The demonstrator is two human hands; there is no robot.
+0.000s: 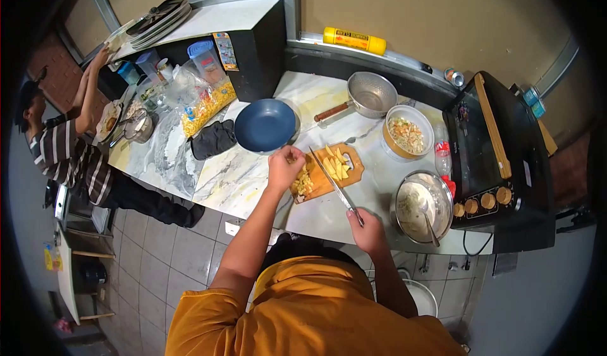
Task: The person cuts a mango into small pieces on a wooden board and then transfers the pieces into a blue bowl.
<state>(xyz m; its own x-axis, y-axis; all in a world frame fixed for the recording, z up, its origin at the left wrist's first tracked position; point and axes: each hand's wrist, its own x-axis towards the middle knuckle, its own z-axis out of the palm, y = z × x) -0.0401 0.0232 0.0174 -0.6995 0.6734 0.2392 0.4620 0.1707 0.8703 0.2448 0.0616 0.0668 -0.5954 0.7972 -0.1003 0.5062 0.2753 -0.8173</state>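
My right hand (pixel 368 231) is wrapped round the handle of a long kitchen knife (pixel 336 188), whose blade slants up and left across a wooden cutting board (pixel 349 174). Pale yellow sticks, perhaps potato (pixel 335 164), lie on the board to the right of the blade. Smaller diced pieces (pixel 302 182) are heaped on its left side. Over the board's upper left edge is my left hand (pixel 286 167), fingers curled together; whatever they may hold is hidden. Just beyond that hand sits a blue frying pan (pixel 265 126).
Behind the board are a saucepan (pixel 372 95) and a bowl of chopped vegetables (pixel 406 134). A metal bowl with a spoon (pixel 422 207) stands right, beside a black oven (pixel 499 166). Left are a black cloth (pixel 214 140), a pasta bag (pixel 208 108) and another person (pixel 73 135).
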